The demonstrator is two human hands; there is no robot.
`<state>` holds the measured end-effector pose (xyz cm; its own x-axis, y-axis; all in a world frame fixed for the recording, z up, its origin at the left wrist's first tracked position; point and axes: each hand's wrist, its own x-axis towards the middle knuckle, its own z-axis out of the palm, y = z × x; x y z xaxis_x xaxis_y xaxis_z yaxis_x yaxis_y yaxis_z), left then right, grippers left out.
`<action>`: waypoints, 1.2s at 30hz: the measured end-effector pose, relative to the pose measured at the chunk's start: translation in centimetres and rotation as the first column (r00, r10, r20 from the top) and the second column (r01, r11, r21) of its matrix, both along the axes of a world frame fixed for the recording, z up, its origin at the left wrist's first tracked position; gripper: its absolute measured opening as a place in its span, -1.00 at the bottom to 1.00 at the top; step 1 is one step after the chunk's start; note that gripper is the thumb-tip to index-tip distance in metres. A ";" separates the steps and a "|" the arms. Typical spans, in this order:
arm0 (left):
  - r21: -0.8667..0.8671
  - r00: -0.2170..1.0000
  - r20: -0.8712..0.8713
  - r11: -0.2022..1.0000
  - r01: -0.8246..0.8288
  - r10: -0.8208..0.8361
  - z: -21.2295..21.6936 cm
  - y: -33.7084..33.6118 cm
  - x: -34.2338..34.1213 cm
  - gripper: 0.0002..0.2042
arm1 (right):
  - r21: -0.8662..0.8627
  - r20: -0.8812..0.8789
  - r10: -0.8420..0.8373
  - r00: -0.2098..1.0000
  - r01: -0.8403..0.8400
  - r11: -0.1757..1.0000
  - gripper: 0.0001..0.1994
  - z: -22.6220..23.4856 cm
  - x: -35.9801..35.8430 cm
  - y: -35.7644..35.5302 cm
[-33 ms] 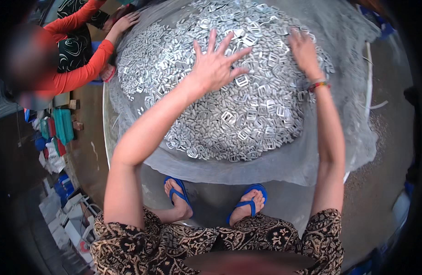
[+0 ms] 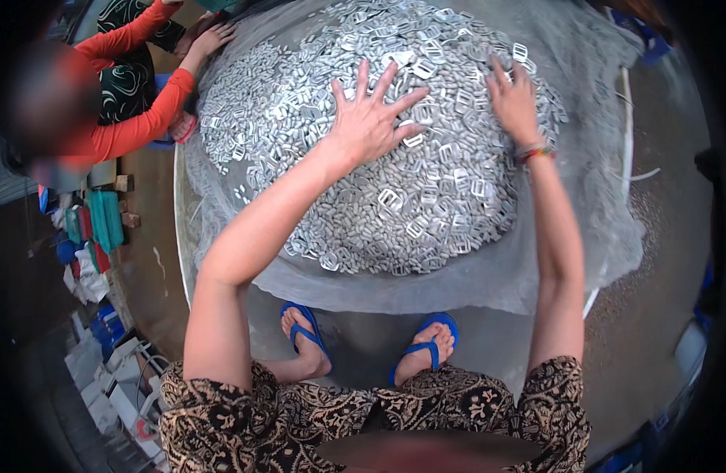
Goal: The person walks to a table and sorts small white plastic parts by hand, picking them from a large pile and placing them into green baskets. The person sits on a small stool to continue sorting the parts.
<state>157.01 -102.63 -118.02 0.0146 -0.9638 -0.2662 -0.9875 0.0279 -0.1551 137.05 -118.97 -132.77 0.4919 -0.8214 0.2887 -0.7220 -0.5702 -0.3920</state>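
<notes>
Silvery buckles [image 2: 390,199] and pellets [image 2: 355,229], partly hidden under left hand [image 2: 365,126] and right hand [image 2: 514,106], fingers [image 2: 363,80] of both apart.

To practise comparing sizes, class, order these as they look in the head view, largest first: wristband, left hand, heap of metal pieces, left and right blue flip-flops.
1. Heap of metal pieces
2. Left hand
3. Left flip-flop and right flip-flop: too alike to rank
4. Wristband
</notes>
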 end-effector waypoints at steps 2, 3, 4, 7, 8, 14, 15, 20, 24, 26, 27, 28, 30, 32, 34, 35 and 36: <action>-0.097 0.999 -0.051 0.995 0.013 -0.018 0.3 2.8 -0.9 -0.45 | 0.081 0.192 0.000 0.981 -0.015 0.997 -0.59 0.7 -1.8 4.5; -0.157 0.998 -0.053 0.987 0.037 -0.046 0.3 3.9 -0.9 -0.45 | 0.163 0.250 -0.012 0.968 -0.030 0.986 -0.58 1.4 -2.4 7.1; -0.163 0.998 -0.037 0.986 0.043 -0.050 0.1 5.1 -0.9 -0.45 | 0.159 0.233 0.057 0.971 -0.096 0.983 -0.57 2.2 -3.0 9.8; -0.275 0.973 -0.114 0.947 0.163 -0.201 -0.2 9.4 0.6 -0.49 | 0.083 0.116 0.206 0.972 -0.217 0.973 -0.53 5.4 -3.5 17.9; -0.269 0.959 -0.141 0.941 0.203 -0.247 -0.3 11.0 1.1 -0.49 | 0.162 0.119 0.202 0.972 -0.220 0.962 -0.52 6.5 -3.3 20.8; -0.176 0.931 -0.090 0.925 0.336 -0.355 -0.3 23.7 2.9 -0.50 | 0.292 0.079 0.311 0.947 -0.320 0.901 -0.39 10.1 -1.9 34.1; -0.179 0.925 -0.082 0.918 0.353 -0.372 -0.7 25.8 3.1 -0.49 | 0.308 0.031 0.342 0.939 -0.334 0.891 -0.36 10.1 -1.8 35.8; -0.024 0.903 -0.154 0.915 0.402 -0.401 -3.7 32.2 3.9 -0.40 | 0.498 -0.081 0.536 0.841 -0.431 0.752 -0.29 9.2 -2.4 41.7; -0.124 0.902 -0.283 0.945 0.302 -0.325 -3.4 30.6 3.5 -0.40 | 0.425 -0.095 0.479 0.873 -0.399 0.812 -0.40 9.0 -4.0 39.8; -0.218 0.918 -0.296 0.955 0.203 -0.263 -1.5 27.7 2.5 -0.51 | 0.627 0.164 0.212 0.963 -0.268 0.731 -0.44 9.4 -4.8 36.8; -0.259 0.923 -0.308 0.954 0.150 -0.229 -0.3 26.4 1.8 -0.56 | 0.708 0.191 0.102 0.976 -0.209 0.675 -0.46 9.8 -5.1 35.0; -0.243 0.915 -0.364 0.966 0.085 -0.172 0.9 25.0 1.2 -0.61 | 0.758 0.186 -0.024 0.982 -0.128 0.639 -0.48 10.2 -5.3 33.5; -0.273 0.876 -0.473 0.961 -0.044 -0.094 2.9 22.3 0.0 -0.70 | 0.595 0.283 -0.023 0.959 -0.157 0.788 -0.49 11.0 -5.4 30.9; -0.028 0.507 -0.858 0.976 -0.217 0.088 3.9 20.3 -0.6 -0.75 | 0.874 0.411 -0.252 0.876 -0.300 0.382 -0.50 11.8 -5.7 29.3; 0.492 -0.160 -0.869 0.852 -0.178 0.468 3.7 19.1 -1.1 -0.72 | 0.808 0.388 -0.582 0.715 -0.567 -0.157 -0.52 12.3 -6.0 28.2; 0.560 -0.329 -0.809 0.809 -0.179 0.487 3.1 19.0 -1.7 -0.80 | 0.760 0.404 -0.620 0.673 -0.624 -0.182 -0.55 12.4 -6.2 27.9; 0.617 -0.412 -0.748 0.773 -0.146 0.520 2.5 19.2 -2.0 -0.83 | 0.821 0.363 -0.642 0.675 -0.557 -0.122 -0.56 12.4 -6.4 27.7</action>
<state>155.00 -83.38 -115.55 -0.1052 -0.8341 -0.5415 0.2630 -0.5484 0.7937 130.67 -91.30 -120.42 0.6507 -0.4338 -0.6233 0.0196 0.8301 -0.5572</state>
